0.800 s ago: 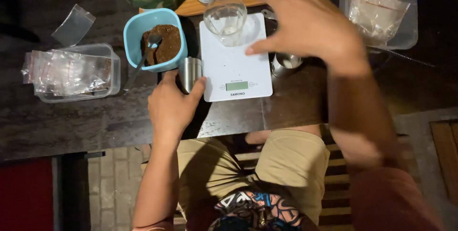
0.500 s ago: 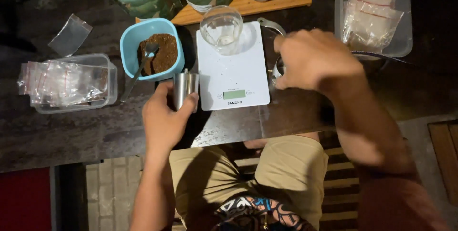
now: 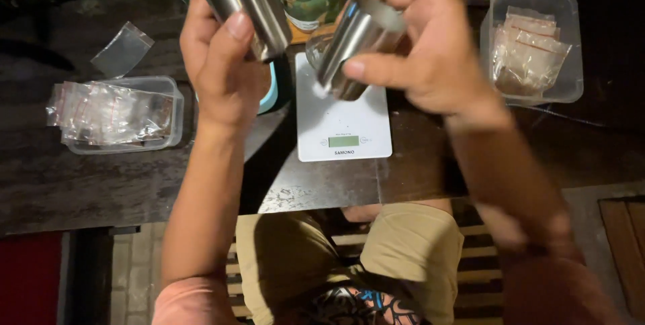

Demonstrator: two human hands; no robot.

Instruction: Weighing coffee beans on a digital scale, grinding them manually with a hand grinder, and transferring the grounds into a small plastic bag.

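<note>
My left hand (image 3: pixel 222 63) wraps a tall steel cylinder (image 3: pixel 242 3), thumb pressed flat across its side, the tube running up toward twelve o'clock past the frame edge. My right hand (image 3: pixel 430 50) closes around a shorter steel cup (image 3: pixel 356 46), thumb under it, fingers over the top, its end tilted toward seven o'clock. Below the cup lies a white kitchen scale (image 3: pixel 342 123). At nine o'clock sits a clear tub of small bags (image 3: pixel 117 113); at three o'clock, another tub (image 3: pixel 534 43).
</note>
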